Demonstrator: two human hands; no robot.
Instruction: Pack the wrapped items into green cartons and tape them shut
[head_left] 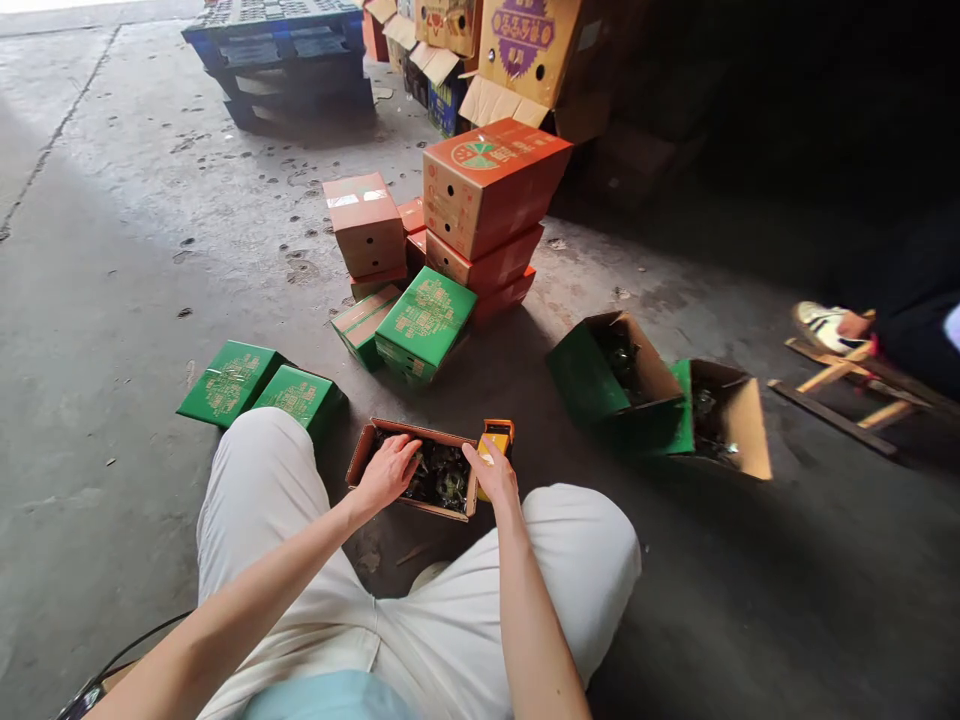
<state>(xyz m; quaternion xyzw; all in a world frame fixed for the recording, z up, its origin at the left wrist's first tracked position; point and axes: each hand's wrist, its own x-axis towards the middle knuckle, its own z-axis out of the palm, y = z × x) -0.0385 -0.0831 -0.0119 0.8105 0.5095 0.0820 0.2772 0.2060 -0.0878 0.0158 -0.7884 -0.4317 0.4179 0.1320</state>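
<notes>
The open carton (435,511) sat on the floor (420,555) between your knees, and its dark, glossy contents (450,482) were too small and tangled to make out. Your left hand (388,470) lay over the carton's left part with its fingers loosely bent, covering some of those contents; you could not tell whether the fingertips had hold of anything. Your right hand (496,478) was at the carton's right edge, partly covering a yellow object (498,436) just beside it; whether that hand gripped the rim, the object or neither could not be told. Far right of the carton, a wooden stool (862,365) and a co-worker's shoe (819,322) showed, the rest being cut off or lost in shadow.

The carton's long near edge faced you, with a strip of floor between it and your white trousers (262,470). Floor also stretched from its right side to two open green boxes (585,378), and beyond its far edge to the closed green box (426,315). On its left, your knee stood near.
</notes>
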